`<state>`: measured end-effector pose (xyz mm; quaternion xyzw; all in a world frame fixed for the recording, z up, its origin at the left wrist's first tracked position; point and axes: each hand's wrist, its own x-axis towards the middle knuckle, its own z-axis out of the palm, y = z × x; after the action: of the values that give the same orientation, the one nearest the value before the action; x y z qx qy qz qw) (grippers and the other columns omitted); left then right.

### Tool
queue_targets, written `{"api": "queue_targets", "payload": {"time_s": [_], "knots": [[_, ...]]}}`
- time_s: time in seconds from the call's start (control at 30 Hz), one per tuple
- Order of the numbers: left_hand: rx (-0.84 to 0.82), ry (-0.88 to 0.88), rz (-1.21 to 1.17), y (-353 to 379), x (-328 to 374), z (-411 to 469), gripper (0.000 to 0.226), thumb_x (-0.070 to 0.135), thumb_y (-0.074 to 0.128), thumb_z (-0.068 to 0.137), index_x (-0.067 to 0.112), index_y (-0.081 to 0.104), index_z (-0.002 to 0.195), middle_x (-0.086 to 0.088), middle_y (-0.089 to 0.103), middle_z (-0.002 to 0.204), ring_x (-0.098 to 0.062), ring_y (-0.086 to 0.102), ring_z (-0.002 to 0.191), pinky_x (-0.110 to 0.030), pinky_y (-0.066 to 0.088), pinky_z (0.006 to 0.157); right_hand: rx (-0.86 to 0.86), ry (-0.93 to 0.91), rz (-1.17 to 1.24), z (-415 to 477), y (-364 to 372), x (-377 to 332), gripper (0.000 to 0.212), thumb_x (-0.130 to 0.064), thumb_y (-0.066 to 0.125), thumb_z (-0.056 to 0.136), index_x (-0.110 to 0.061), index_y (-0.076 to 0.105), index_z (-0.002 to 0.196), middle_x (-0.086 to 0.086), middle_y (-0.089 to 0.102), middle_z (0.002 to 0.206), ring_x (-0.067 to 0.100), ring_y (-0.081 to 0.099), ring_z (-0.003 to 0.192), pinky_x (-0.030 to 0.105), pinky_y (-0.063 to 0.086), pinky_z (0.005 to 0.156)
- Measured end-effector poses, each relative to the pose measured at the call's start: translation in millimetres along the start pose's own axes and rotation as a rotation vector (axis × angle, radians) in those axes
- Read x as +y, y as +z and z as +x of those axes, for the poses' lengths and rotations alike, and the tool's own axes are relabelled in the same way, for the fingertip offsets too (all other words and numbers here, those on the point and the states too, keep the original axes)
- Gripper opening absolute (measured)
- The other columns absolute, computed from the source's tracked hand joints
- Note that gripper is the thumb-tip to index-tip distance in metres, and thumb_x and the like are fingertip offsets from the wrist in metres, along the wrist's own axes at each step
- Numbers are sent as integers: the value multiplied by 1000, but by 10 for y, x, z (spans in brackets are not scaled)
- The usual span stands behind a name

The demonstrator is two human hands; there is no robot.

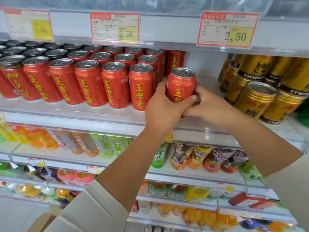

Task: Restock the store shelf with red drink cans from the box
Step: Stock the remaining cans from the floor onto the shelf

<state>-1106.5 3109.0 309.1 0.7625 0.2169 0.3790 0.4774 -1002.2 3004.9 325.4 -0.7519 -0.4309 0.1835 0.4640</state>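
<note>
Shelving red can (pixel 181 84) | my left hand (pixel 160 108) and right hand (pixel 210 106) both grip it | next: seat it on shelf (pixel 83 114), 3 o'clock of front row (pixel 115 84).

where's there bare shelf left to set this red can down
One free patch: the bare shelf behind the held can, bordered by the red cans on the left and the gold cans on the right. Elsewhere that level is packed row on row.
</note>
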Motion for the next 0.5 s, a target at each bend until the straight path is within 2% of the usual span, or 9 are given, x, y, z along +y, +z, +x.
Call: {"api": "queue_targets", "payload": {"time_s": [0.07,0.13,0.2,0.23,0.27,0.33,0.4,0.47,0.5], "knots": [[-64,-14,38,-14,-31,73,65,56,80,68,27,59,123,12,71,103,-8,67,95,-36,54,89,51,4,-35,74,19,2,73,-32,87,60,-32,50,123,-9,67,117,8,65,105,37,51,98],[-146,21,39,-96,-40,113,71,60,76,69,25,58,128,11,71,111,-5,66,101,-35,53,94,58,13,-54,194,20,30,76,-42,87,53,-35,51,120,-9,67,118,11,65,107,38,51,97],[-202,75,20,-258,-79,63,77,50,78,74,22,51,140,20,63,124,7,60,110,-25,48,102,74,36,-68,351,4,79,84,-33,89,60,-23,47,132,-2,65,122,13,64,108,37,50,97],[-206,106,46,-362,-115,-1,72,41,80,78,22,50,141,27,58,122,14,56,108,-18,45,102,88,50,-74,447,-13,111,86,-28,88,63,-17,42,135,1,64,124,14,63,108,36,50,97],[-183,156,109,-466,-175,-68,64,37,79,80,24,54,138,29,58,117,13,56,105,-16,45,99,107,61,-66,525,-18,118,90,-26,89,62,-14,39,136,4,64,124,15,64,108,38,50,98],[-104,300,320,-674,-333,-185,51,50,72,79,26,66,124,20,66,112,-3,59,104,-21,45,96,185,66,-58,708,-26,157,94,-28,91,57,-13,36,131,6,63,121,17,65,104,42,51,96],[-49,411,478,-826,-539,-195,54,62,65,75,26,73,114,10,71,108,-14,59,104,-29,44,96,254,73,-73,875,-13,197,82,-17,88,64,-9,36,128,8,61,119,17,63,101,39,51,95],[-43,466,553,-920,-712,-164,54,65,68,72,28,74,110,10,71,107,-20,61,101,-44,47,91,307,74,-54,1012,-4,225,75,-10,85,68,-9,38,126,8,60,115,20,63,101,40,51,95],[-43,491,576,-940,-761,-154,52,65,70,71,29,74,109,12,71,106,-21,62,100,-47,47,88,328,65,-48,1081,3,250,73,-10,85,69,-9,39,126,7,60,114,21,63,101,41,51,96]]}}
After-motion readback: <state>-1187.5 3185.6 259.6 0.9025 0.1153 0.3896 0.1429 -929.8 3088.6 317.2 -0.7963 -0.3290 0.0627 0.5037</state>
